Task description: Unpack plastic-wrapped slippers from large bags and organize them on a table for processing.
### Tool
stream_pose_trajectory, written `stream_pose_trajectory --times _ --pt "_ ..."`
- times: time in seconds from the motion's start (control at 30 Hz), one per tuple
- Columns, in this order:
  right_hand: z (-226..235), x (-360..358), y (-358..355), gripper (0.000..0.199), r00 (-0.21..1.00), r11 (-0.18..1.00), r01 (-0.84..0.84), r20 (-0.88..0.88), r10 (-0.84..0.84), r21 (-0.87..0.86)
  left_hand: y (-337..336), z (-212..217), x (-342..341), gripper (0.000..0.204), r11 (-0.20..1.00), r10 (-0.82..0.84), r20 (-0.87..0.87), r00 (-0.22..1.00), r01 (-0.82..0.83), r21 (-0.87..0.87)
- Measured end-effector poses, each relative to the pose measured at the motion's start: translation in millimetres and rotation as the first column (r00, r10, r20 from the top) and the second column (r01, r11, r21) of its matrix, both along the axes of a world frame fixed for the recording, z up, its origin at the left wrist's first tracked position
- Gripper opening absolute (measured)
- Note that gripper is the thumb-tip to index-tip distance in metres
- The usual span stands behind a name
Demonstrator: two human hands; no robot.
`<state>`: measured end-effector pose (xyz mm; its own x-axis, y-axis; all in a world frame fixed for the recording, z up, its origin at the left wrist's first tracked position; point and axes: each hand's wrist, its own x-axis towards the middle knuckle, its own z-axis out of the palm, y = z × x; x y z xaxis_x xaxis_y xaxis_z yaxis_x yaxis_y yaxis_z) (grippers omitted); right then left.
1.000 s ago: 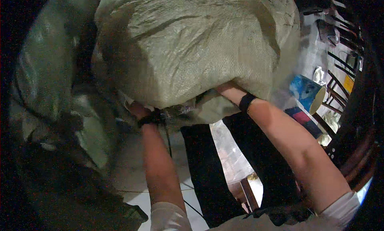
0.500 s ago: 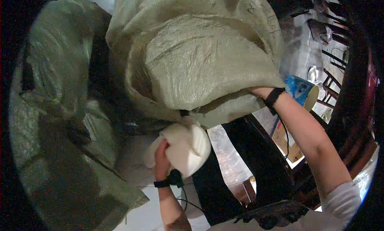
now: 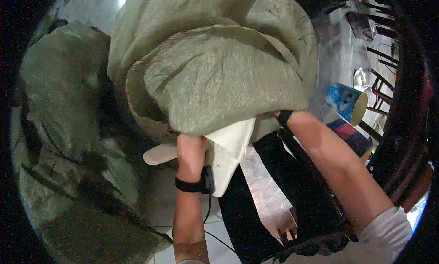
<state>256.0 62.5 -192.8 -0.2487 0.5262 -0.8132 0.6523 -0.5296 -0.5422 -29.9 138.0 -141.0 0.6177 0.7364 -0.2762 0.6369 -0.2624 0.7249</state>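
A large woven olive-green sack [image 3: 228, 81] lies before me, its mouth folded over toward me. At its near edge my left hand [image 3: 191, 152] is closed around smooth off-white pieces [image 3: 231, 149] with rounded ends, whose exact kind I cannot make out. One broad piece hangs from the sack mouth right of the hand, and a narrower rounded end [image 3: 160, 154] sticks out to its left. My left fingertips are out of sight. My right hand is inside the sack up to its black wrist strap [image 3: 286, 119], so its fingers are hidden.
More crumpled green sacks [image 3: 66, 95] are heaped on the left. A blue bucket-like container [image 3: 346, 101] lies on its side at the right, near a box [image 3: 350, 138]. Dark-framed chairs [image 3: 382, 85] stand farther right. A cable [image 3: 222, 241] runs from my left wrist band.
My left hand has moved up to the sack's edge with the off-white pieces, which now partly go under the fold. My right arm has shifted left, still inside the sack.
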Motion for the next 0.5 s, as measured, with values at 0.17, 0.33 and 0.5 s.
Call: stream_pose_trajectory --times 0.17,0.33,0.5 --pt "-19 -2 2 0.036 0.998 0.999 -0.028 -0.06 0.03 0.022 14 -64 -24 0.029 0.898 0.305 -0.016 0.952 -0.293 -0.328" --pt "28 -8 -16 0.036 0.996 0.994 -0.093 -0.006 0.093 0.054 2 -40 -25 0.029 0.995 0.075 -0.036 0.997 -0.077 -0.063" --pt "48 -32 -27 0.035 0.99 0.988 -0.14 -0.006 0.141 0.066 -51 16 -39 0.029 0.993 -0.029 -0.096 0.995 0.017 -0.121"
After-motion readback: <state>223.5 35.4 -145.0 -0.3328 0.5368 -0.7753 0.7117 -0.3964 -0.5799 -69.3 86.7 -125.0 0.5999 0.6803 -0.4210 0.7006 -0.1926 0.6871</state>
